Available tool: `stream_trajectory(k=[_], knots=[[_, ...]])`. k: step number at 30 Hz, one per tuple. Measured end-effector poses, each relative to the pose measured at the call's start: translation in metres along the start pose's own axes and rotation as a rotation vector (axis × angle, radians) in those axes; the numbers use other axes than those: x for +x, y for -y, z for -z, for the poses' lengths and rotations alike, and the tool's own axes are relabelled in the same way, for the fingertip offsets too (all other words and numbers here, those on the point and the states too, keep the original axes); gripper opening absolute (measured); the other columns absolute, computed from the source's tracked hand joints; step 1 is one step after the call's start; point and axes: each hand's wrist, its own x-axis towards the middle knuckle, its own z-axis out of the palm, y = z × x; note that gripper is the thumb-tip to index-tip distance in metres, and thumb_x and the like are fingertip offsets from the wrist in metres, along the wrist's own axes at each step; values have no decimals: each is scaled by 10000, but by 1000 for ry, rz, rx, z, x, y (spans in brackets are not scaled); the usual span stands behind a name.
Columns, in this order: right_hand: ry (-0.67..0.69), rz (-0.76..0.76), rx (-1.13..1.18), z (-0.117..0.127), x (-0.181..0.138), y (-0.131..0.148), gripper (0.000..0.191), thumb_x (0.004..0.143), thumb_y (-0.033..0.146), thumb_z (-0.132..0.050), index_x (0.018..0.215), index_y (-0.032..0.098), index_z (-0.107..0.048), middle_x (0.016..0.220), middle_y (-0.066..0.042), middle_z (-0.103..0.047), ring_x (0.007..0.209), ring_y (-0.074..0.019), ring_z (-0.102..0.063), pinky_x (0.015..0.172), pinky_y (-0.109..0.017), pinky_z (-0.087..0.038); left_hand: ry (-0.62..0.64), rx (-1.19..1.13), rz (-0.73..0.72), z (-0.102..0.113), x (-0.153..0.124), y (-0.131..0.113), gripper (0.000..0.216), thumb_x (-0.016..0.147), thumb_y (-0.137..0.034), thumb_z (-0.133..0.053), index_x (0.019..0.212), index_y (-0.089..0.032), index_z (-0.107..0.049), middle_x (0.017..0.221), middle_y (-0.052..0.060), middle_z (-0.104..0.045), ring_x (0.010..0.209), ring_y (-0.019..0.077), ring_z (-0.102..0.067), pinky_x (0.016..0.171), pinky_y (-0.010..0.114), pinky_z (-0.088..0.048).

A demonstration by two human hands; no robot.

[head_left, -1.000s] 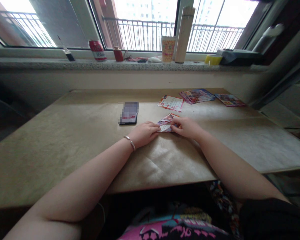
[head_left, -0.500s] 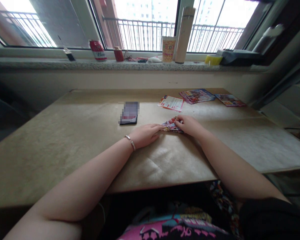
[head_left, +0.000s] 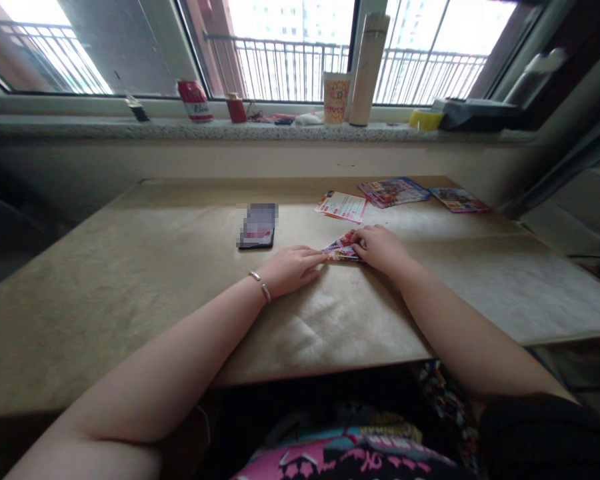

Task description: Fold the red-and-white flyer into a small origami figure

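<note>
A small folded colourful paper lies on the brown table in front of me. My left hand, with a bracelet at the wrist, rests flat on the table with its fingertips touching the paper's left corner. My right hand lies on the paper's right part, fingers pressing it down. Most of the paper is hidden under the right hand.
A phone lies left of the paper. Three printed leaflets lie at the table's far right. The windowsill holds a can, a paper cup, a tall flask and small items.
The raised flap of the paper has been pressed down flat. My right hand has slid slightly up and over it; my left hand has barely moved.
</note>
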Motion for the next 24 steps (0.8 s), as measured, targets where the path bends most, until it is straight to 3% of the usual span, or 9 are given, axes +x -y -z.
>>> stream_trajectory(k=[3, 7, 11, 17, 24], knots=[[-127, 168, -41, 4, -2, 13, 211, 873, 247, -512, 920, 198, -712, 1002, -66, -712, 1069, -240, -542, 998, -371, -355, -2, 5, -67, -4, 0, 1, 450, 905, -322, -538, 1330, -175, -512, 1291, 100, -602, 1147, 228, -574, 1014, 381, -454], [-48, 319, -54, 2, -3, 27, 253, 897, 329, -496, 900, 205, -717, 918, -48, -722, 1000, -218, -575, 1102, -403, -236, 11, 11, -70, -4, 1, -1, 454, 919, -325, -517, 1336, -145, -501, 1318, 118, -579, 1187, 239, -550, 1048, 395, -429], [-4, 225, -63, -5, 0, 25, 293, 909, 328, -459, 840, 189, -707, 865, -63, -717, 898, -202, -605, 1121, -434, -179, 25, -16, -48, -1, 2, -3, 434, 911, -276, -519, 1326, -152, -510, 1299, 104, -594, 1175, 217, -560, 1035, 348, -444], [40, 86, 4, -12, 6, 14, 242, 865, 365, -523, 811, 181, -672, 891, -80, -711, 905, -223, -590, 897, -354, -379, 11, 20, -8, 0, 2, -7, 328, 925, -254, -482, 1220, -179, -605, 1215, 79, -642, 1108, 206, -590, 992, 346, -471], [81, 16, 102, -20, 10, 6, 206, 841, 381, -586, 798, 201, -676, 907, -61, -708, 924, -218, -576, 831, -314, -394, -15, 67, 69, 1, 4, -11, 290, 936, -273, -458, 1115, -192, -671, 1064, 71, -682, 959, 191, -618, 888, 329, -505]])
